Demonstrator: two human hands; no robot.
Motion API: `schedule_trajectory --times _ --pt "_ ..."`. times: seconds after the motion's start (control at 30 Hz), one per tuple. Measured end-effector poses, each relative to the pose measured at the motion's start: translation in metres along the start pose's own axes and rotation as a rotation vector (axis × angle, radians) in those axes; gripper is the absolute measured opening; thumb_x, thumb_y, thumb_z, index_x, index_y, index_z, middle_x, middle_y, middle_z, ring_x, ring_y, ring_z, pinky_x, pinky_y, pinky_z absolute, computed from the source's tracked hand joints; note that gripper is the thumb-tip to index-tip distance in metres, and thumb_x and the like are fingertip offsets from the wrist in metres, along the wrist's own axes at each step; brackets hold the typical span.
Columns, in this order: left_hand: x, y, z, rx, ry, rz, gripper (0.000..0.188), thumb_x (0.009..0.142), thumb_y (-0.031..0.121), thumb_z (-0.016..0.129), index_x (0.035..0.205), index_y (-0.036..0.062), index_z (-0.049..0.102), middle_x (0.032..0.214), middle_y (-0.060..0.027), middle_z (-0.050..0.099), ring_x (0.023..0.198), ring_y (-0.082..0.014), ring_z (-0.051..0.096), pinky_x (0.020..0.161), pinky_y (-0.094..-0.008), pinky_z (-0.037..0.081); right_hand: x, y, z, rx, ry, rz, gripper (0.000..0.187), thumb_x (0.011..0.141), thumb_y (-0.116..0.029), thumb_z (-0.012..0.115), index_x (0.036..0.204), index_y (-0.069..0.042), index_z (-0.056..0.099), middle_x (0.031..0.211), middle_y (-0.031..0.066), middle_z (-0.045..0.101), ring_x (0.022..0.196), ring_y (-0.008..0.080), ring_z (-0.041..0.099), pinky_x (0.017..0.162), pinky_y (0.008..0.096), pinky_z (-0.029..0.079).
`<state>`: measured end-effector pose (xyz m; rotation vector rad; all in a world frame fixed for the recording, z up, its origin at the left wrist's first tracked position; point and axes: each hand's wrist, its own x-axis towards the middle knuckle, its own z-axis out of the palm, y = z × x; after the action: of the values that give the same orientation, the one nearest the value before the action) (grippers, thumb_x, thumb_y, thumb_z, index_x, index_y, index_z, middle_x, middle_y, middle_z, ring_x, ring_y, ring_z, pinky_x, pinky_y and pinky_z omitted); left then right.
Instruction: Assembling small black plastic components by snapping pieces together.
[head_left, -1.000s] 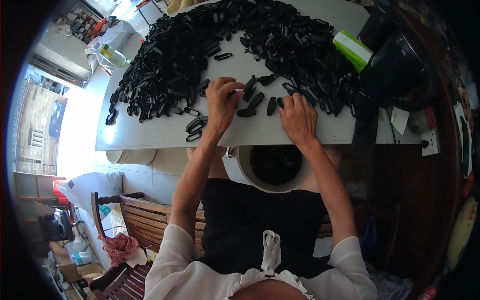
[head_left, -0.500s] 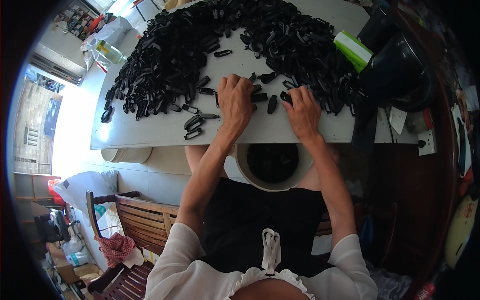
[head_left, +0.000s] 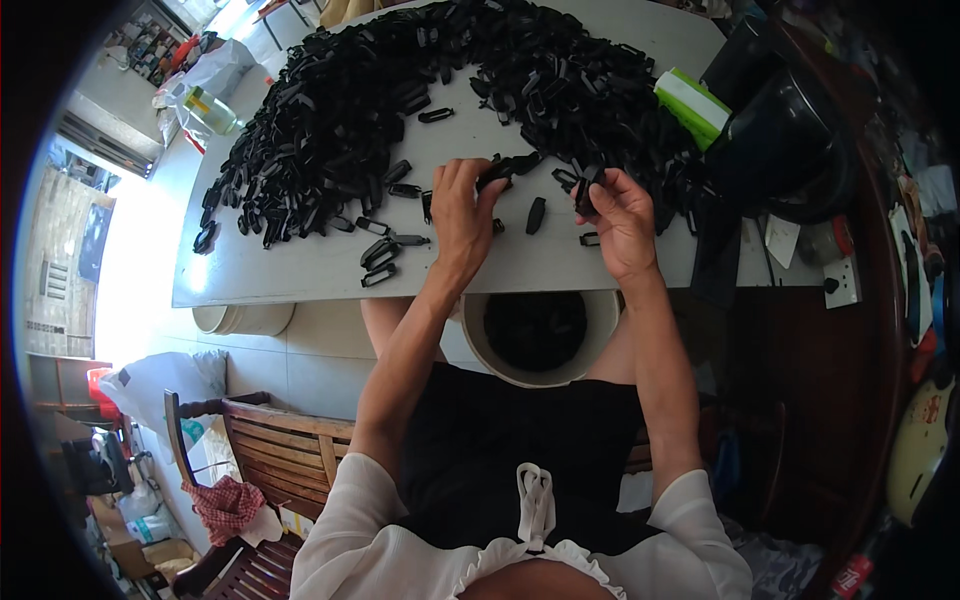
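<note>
Small elongated black plastic pieces, some with a hollow frame shape, lie in a big heap [head_left: 330, 130] that curves around the far side of the table. My left hand [head_left: 463, 215] is above the tabletop, its fingers and thumb curled around a black plastic piece [head_left: 495, 175]; other dark pieces touch or lie just beyond it. With thumb and fingertips my right hand [head_left: 627, 215] pinches another black plastic piece [head_left: 588, 192], its palm turned partly up. Between the hands a single loose piece [head_left: 536, 215] rests on the table. Several more loose pieces [head_left: 378, 252] are scattered left of my left hand.
Below the table edge, between my knees, stands a pale bucket [head_left: 470, 340] with dark contents. A green and white box [head_left: 693, 108] and a large black container [head_left: 770, 140] stand at the right. At the far left is a bottle [head_left: 210, 108]; a wooden chair [head_left: 285, 440] is behind left.
My right hand has lifted and turned its palm upward with the piece in its fingertips. My left fingers have closed around a piece. The view has shifted slightly.
</note>
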<state>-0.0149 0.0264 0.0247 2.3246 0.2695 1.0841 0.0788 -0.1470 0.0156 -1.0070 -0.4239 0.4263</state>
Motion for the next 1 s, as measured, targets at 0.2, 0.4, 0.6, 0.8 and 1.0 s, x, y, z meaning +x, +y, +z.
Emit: schedule_trajectory --times 0.2,0.4,0.6,0.8,1.0 --pt "-0.058 0.048 -0.047 -0.422 -0.578 -0.107 0.022 0.078 0.004 0.067 0.098 0.0001 0.058 0.087 -0.0139 0.057 0.078 -0.0269 0.059 0.068 -0.033 0.048 -0.019 -0.015 -0.008 0.175 -0.131 0.168 0.017 0.085 -0.01 0.064 0.101 -0.005 0.059 0.087 0.0041 0.063 0.073 0.0103 0.058 0.057 0.0234 0.049" --pt "-0.083 0.066 -0.038 -0.512 -0.539 -0.343 0.035 0.082 0.003 0.065 0.113 0.0005 0.049 0.078 -0.0107 0.058 0.065 -0.0191 0.06 0.06 -0.0288 0.048 -0.054 -0.013 0.0 -0.09 -0.112 0.205 0.023 0.083 -0.008 0.066 0.101 -0.004 0.052 0.081 0.003 0.059 0.066 0.0093 0.057 0.047 0.0215 0.048" --pt "-0.08 0.068 -0.02 -0.658 -0.566 -0.52 0.017 0.083 -0.002 0.06 0.099 -0.0021 0.053 0.068 -0.0085 0.06 0.054 -0.0124 0.056 0.052 -0.0256 0.046 -0.091 -0.008 0.005 -0.485 -0.113 0.245 0.022 0.082 -0.014 0.069 0.093 -0.004 0.052 0.078 0.0055 0.058 0.062 0.0115 0.057 0.047 0.0247 0.044" --pt "-0.054 0.054 -0.028 -0.479 -0.771 -0.288 0.016 0.079 -0.001 0.061 0.095 -0.0021 0.058 0.075 -0.0151 0.06 0.061 -0.0207 0.059 0.057 -0.031 0.047 -0.092 -0.012 0.001 -1.062 -0.32 -0.123 0.02 0.081 -0.011 0.065 0.094 0.0 0.056 0.077 0.0097 0.06 0.069 0.0245 0.058 0.063 0.0328 0.045" --pt "-0.021 0.057 0.014 0.346 -0.249 0.001 0.013 0.078 0.01 0.062 0.085 0.0 0.057 0.082 -0.0138 0.054 0.077 -0.0294 0.057 0.065 -0.0386 0.045 -0.088 0.0 -0.008 -0.63 -0.077 0.218 0.014 0.087 -0.01 0.059 0.093 0.002 0.057 0.065 0.0069 0.058 0.055 0.0138 0.054 0.052 0.0278 0.043"
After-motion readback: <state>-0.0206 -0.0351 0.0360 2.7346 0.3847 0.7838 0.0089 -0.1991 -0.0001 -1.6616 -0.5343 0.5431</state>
